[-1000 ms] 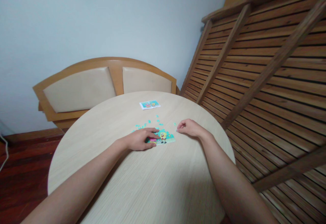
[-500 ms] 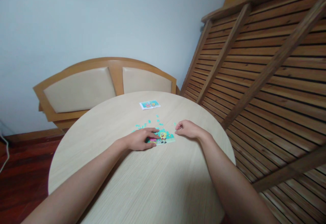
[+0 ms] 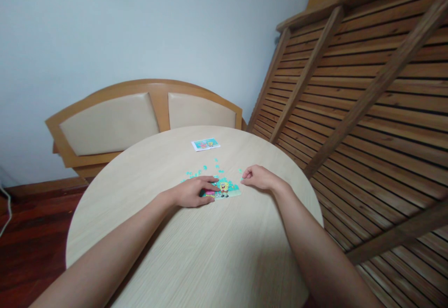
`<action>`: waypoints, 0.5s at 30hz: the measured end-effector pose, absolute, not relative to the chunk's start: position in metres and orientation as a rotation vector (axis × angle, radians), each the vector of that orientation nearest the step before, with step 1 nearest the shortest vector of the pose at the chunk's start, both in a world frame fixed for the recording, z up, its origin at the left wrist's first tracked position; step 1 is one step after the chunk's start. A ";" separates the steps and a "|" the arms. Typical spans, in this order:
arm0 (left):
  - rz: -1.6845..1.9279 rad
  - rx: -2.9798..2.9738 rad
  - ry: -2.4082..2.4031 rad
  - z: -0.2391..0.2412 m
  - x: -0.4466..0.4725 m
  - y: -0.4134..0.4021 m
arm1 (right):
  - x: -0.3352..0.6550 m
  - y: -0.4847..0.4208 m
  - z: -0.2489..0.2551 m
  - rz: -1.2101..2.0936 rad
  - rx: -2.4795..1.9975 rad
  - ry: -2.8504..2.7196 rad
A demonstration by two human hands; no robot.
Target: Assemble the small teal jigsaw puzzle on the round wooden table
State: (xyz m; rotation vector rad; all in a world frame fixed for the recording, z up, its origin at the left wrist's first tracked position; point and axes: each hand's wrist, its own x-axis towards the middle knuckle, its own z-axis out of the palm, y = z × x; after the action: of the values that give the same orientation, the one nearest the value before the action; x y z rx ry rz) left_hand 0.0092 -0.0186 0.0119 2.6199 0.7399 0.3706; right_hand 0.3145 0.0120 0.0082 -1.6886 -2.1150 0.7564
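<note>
The puzzle lies partly under your spread left hand, beside your curled right hand; whether that grips anything is unclear.

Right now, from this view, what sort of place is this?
Probably a room at home, perhaps a bedroom: what looks like a padded headboard stands by the wall, with a slatted wooden frame and round table nearby.

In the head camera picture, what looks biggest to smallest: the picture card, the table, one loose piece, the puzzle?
1. Table
2. Puzzle, partly hidden by the left hand
3. Picture card, farther away
4. Loose piece
</note>
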 end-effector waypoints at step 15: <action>0.373 2.623 0.735 0.014 0.011 -0.020 | 0.302 0.010 0.013 1.106 -1.378 -1.955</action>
State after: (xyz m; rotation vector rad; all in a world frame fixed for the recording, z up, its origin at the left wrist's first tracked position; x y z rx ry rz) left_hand 0.0109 -0.0203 0.0142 2.6232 0.7354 0.3730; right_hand 0.3015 0.0095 0.0130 -1.3775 -1.9554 1.1063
